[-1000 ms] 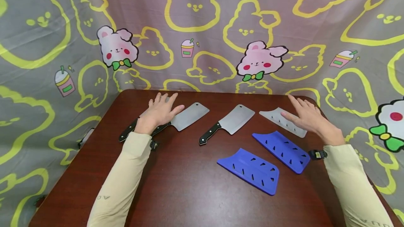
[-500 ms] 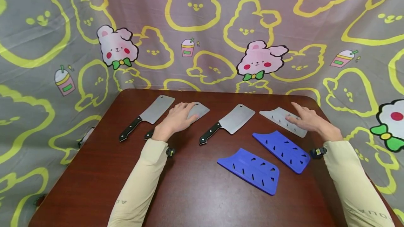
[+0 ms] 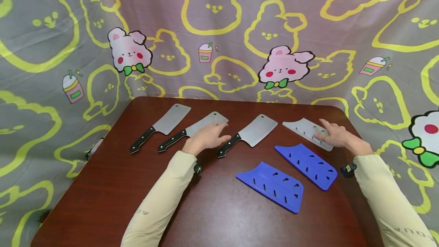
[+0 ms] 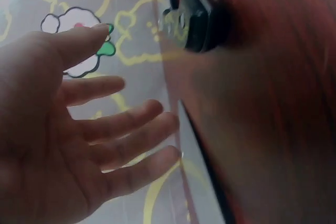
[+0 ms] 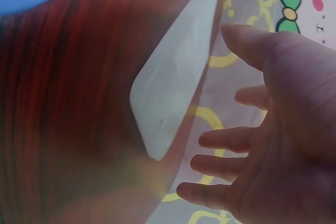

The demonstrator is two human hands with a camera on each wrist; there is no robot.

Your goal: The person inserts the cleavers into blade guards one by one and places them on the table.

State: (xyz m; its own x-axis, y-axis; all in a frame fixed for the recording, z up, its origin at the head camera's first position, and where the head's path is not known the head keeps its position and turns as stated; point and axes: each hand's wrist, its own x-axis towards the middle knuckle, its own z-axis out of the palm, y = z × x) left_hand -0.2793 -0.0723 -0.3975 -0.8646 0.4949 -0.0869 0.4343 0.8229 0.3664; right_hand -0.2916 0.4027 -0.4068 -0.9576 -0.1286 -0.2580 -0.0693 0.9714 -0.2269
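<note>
My left hand [image 3: 208, 137] hovers between two cleavers, its fingers extended and nothing in its grasp. It partly covers the blade of the middle cleaver [image 3: 200, 125], and its thumb is near the black handle of the right cleaver [image 3: 255, 130]. Farther left lies another cleaver [image 3: 169, 119]. At the right side, my right hand [image 3: 337, 136] is over the white blade sheath [image 3: 299, 125] with fingers spread. The right wrist view shows a gap between those fingers and the white sheath [image 5: 173, 72]. Two blue slotted blade sheaths, one nearer [image 3: 271, 186] and one farther [image 3: 306, 165], lie in front.
All the cleavers and sheaths lie flat on a dark reddish-brown table [image 3: 199, 209]. Behind it and along both sides hangs a grey curtain [image 3: 233, 10] with yellow outlines and pink rabbit faces.
My left hand has moved right, from over the leftmost cleaver to between the middle and right ones. My right hand has shifted slightly lower over the white sheath. Cleavers and sheaths stay put.
</note>
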